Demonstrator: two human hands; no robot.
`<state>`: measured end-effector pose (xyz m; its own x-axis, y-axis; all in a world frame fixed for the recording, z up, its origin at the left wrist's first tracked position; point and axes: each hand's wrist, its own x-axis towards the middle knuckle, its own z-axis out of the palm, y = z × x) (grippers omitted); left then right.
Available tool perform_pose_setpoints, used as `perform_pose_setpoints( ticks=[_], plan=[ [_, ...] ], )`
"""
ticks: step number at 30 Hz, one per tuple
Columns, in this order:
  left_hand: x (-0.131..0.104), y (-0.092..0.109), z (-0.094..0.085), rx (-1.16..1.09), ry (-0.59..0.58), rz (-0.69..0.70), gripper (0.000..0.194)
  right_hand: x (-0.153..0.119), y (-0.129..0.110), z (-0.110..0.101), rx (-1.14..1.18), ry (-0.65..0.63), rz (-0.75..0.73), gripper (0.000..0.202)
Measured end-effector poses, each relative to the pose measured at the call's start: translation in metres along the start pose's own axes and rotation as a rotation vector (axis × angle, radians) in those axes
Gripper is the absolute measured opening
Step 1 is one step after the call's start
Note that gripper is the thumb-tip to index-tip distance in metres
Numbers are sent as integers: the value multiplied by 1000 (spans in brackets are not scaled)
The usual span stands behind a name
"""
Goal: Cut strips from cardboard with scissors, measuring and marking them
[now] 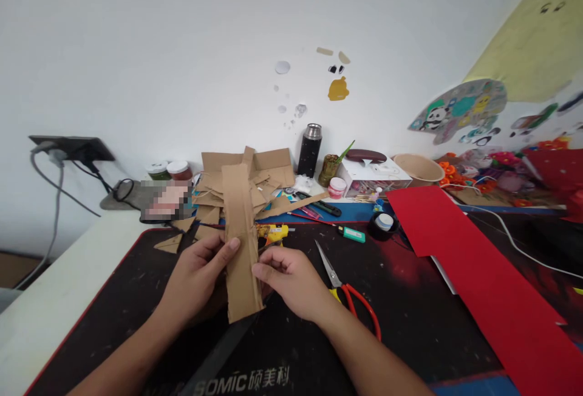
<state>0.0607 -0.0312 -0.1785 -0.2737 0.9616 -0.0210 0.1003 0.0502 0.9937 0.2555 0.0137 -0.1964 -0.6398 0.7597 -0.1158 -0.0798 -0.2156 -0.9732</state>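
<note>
Head view: a long tan corrugated-cardboard strip is held over the black printed desk mat, near centre. Its left edge is gripped by the left hand, thumb laid on the face, most fingers hidden behind. Its right edge is pinched by the right hand, fingers curled. A yellow glue gun is partly hidden just beyond. Red-handled metal scissors are laid to the right; farther right, a long red sheet. Tan cardboard scraps are heaped on the far side.
</note>
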Motion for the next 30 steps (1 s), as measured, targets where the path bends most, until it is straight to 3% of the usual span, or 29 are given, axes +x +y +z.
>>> perform_pose_setpoints(
  ticks=[6, 17, 26, 30],
  plan=[
    [-1, -7, -1, -65, -11, -45, 49, 0, -3, -4, -18, 12, -9, 58],
    [11, 1, -13, 12, 261, 21, 54, -2, -1, -1, 34, -95, 84, 65],
    [9, 3, -14, 53, 118, 39, 53, -4, -4, -1, -57, -27, 35, 51],
    [12, 4, -18, 3, 217, 31, 57, -4, -3, 0, -78, -1, -22, 47]
  ],
)
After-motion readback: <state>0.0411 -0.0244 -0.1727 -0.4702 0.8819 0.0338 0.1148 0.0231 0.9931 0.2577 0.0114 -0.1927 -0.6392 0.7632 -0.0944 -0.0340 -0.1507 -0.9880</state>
